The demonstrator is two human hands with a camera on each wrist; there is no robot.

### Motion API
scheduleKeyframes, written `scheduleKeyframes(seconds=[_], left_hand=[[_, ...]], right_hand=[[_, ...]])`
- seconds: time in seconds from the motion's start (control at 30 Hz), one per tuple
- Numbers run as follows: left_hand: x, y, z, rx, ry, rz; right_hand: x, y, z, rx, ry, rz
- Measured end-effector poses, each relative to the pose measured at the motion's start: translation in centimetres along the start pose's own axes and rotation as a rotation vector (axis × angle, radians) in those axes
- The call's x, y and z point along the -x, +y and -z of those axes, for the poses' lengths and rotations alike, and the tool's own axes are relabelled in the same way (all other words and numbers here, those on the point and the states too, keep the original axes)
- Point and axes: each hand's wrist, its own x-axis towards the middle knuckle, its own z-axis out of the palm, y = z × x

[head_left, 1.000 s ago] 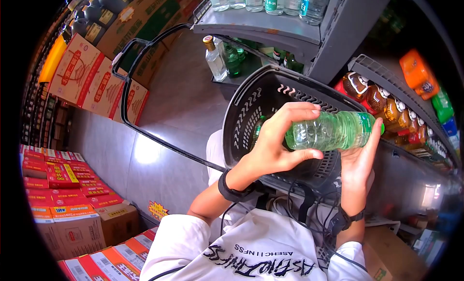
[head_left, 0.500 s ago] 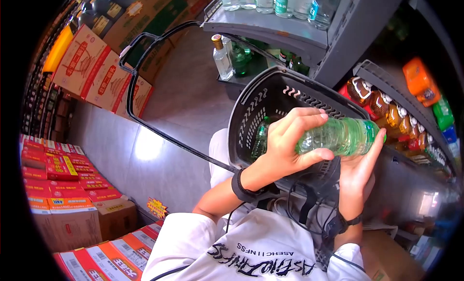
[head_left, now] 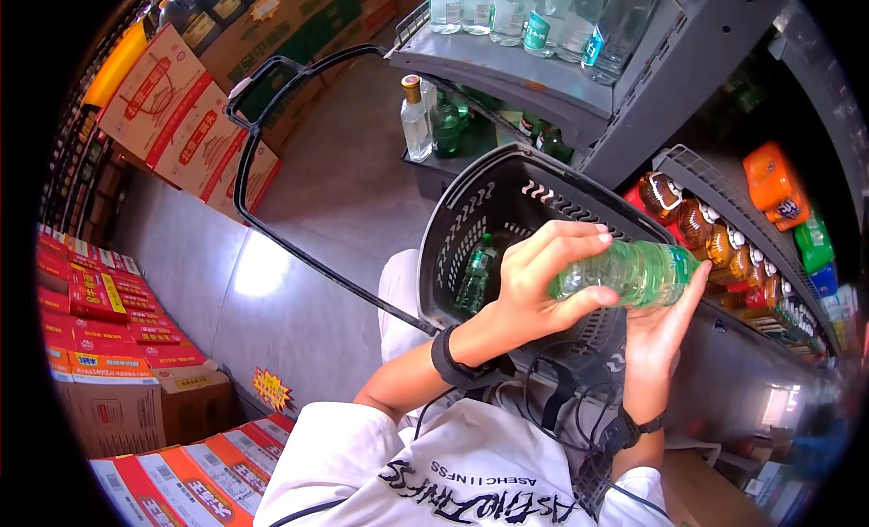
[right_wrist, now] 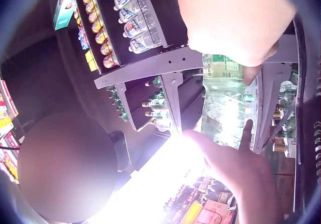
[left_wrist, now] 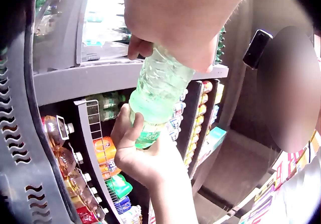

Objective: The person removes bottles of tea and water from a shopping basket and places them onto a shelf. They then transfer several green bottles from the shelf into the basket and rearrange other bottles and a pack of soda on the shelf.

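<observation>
Both hands hold a green plastic bottle (head_left: 626, 273) lying on its side over a black basket (head_left: 434, 246). At its base end, the left hand (head_left: 539, 278) curls its fingers and thumb round it. The right hand (head_left: 665, 323) supports the label end, hiding the cap; its fingers (left_wrist: 131, 132) bend round the bottle (left_wrist: 156, 91) in the left wrist view. In the right wrist view the left hand (right_wrist: 235, 169) grips the lower part of the bottle (right_wrist: 220, 106), with the right hand (right_wrist: 235, 28) above. Another green bottle (head_left: 475, 278) is inside the basket.
The basket's raised handle (head_left: 308, 263) extends left over the floor. Ahead, a grey shelf (head_left: 543, 70) holds clear bottles, with a gold-capped bottle (head_left: 416, 124) lower down. Drinks (head_left: 697, 224) line a rack at right. Red cartons (head_left: 90, 292) are stacked at left.
The held bottle and both hands sit slightly lower over the basket. The cap is now hidden by the right hand, and the bottle inside the basket shows more fully.
</observation>
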Motion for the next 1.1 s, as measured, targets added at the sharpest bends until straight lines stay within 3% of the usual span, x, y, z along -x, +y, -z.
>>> scheduleKeyframes(seconds=[0.1,0.27,0.3,0.33,0.47,0.57,0.6,0.67,0.77,0.8,0.83,0.9,1.03,1.1], left_hand=[[0.3,-0.5,-0.6,0.085,0.07,0.174],[1.6,-1.1,-2.8,0.492,0.143,0.806],[1.9,-1.3,-3.5,0.612,0.174,0.874],[2.1,-1.5,-3.9,0.661,0.137,0.9],[1.6,-1.2,-4.8,0.78,-0.062,0.978],[1.6,-1.4,-3.8,0.364,-0.248,0.749],[2.1,-2.4,-3.4,0.377,-0.189,0.725],[3.2,-4.0,-2.0,0.337,-0.153,0.767],[3.3,-4.1,1.5,0.048,-0.201,0.885],[3.9,-5.6,2.3,-0.099,-0.165,0.633],[2.9,-4.7,3.4,-0.344,-0.238,0.554],[3.6,-6.4,5.5,-0.919,-0.353,0.335],[4.5,-10.0,7.3,-1.211,-0.488,0.682],[3.5,-10.7,7.4,-1.056,-0.654,0.996]], right_hand=[[-0.2,0.6,0.3,-0.033,-0.071,0.045],[0.3,0.4,-0.1,-0.022,-0.323,0.158],[0.6,0.0,-0.7,0.047,-0.313,0.17],[0.6,-0.3,-1.1,0.104,-0.225,0.208],[-2.0,-4.2,-0.4,0.348,-0.172,0.324],[-5.4,-8.2,-0.4,0.433,-0.077,0.465],[-6.8,-9.6,-0.4,0.441,-0.019,0.536],[-9.6,-12.7,-0.4,0.454,0.058,0.644],[-15.1,-16.5,1.0,0.545,0.082,0.771],[-16.4,-17.3,1.0,0.596,0.15,0.8],[-18.3,-18.0,1.4,0.712,0.278,0.851],[-20.0,-19.8,2.0,0.677,0.194,0.707],[-25.8,-20.5,4.1,0.752,0.145,0.922],[-28.3,-20.8,5.0,0.829,0.217,0.961]])
